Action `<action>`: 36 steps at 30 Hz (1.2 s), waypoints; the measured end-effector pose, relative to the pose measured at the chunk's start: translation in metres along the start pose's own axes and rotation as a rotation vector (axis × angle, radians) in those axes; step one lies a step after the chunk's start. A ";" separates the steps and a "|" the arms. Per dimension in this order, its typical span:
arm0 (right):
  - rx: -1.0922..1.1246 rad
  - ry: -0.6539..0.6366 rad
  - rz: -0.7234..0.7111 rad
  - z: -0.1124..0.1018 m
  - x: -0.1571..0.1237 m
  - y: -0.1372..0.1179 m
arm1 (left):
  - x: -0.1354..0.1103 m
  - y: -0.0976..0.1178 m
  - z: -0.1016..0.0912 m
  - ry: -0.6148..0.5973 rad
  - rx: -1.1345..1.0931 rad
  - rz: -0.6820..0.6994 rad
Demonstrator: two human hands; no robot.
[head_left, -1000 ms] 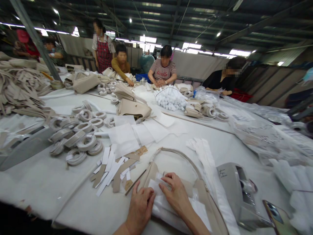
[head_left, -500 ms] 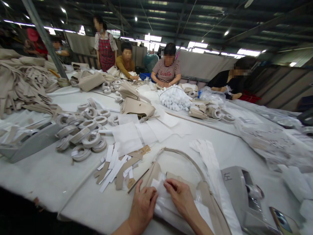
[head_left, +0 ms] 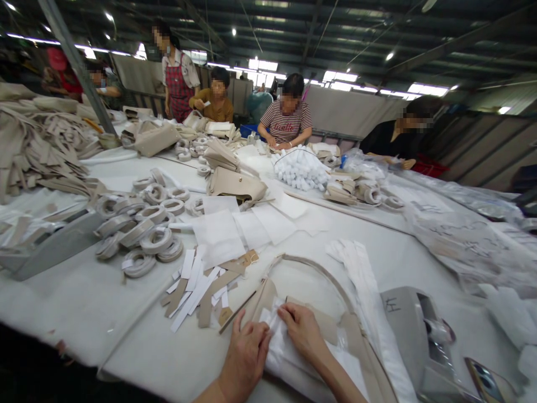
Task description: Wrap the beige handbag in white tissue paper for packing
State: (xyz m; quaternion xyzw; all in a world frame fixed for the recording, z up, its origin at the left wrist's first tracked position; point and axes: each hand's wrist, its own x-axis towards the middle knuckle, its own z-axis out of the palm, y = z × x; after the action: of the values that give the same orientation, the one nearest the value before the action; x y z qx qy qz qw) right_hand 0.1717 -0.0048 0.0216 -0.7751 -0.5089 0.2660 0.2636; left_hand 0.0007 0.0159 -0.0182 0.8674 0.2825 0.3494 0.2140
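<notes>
A beige handbag (head_left: 259, 302) lies on the table in front of me, its long strap (head_left: 323, 265) arching away behind it. Thin white wrapping sheet (head_left: 289, 358) covers much of the near side of the bag. My left hand (head_left: 247, 350) is closed at the sheet's left part, fingers bent against it. My right hand (head_left: 304, 330) pinches the same sheet between thumb and fingertips, just right of the left hand. The fingers hide the exact spot they grip. White and brown strips (head_left: 199, 288) lie to the left of the bag.
A grey tape dispenser (head_left: 413, 336) and a phone (head_left: 486, 380) lie on the right. Coiled straps (head_left: 155, 235), white sheets (head_left: 218, 229) and another beige bag (head_left: 235, 184) stand beyond. Several co-workers sit or stand across the table. Plastic bags (head_left: 457, 240) cover its right side.
My right hand has shifted slightly left and up, and the sheet under it is more bunched. My left hand has barely moved. A co-worker across the table has raised a hand.
</notes>
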 end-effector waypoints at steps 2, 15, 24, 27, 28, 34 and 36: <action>-0.038 -0.004 0.002 0.002 0.000 0.001 | 0.001 0.000 -0.001 0.004 0.011 0.010; -0.154 -0.019 -0.025 0.005 -0.003 0.002 | -0.001 0.000 0.005 -0.011 0.121 0.027; -0.255 -0.036 -0.069 0.008 -0.005 0.001 | 0.017 0.002 -0.006 -0.249 0.360 0.272; -0.271 -0.024 -0.071 0.008 -0.005 0.001 | 0.011 -0.003 -0.002 -0.372 0.382 0.282; -0.283 -0.019 -0.065 0.008 -0.005 0.000 | 0.008 -0.005 -0.001 -0.398 0.387 0.276; -0.396 -0.001 -0.008 0.012 -0.005 -0.001 | -0.002 -0.005 0.007 -0.429 0.413 0.238; -0.434 0.006 -0.003 0.013 -0.006 -0.002 | -0.003 -0.006 0.010 -0.428 0.416 0.231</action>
State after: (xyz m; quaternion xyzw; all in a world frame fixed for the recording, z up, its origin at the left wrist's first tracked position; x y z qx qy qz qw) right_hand 0.1595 -0.0078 0.0140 -0.8137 -0.5546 0.1475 0.0926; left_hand 0.0038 0.0165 -0.0294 0.9727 0.1959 0.1156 0.0456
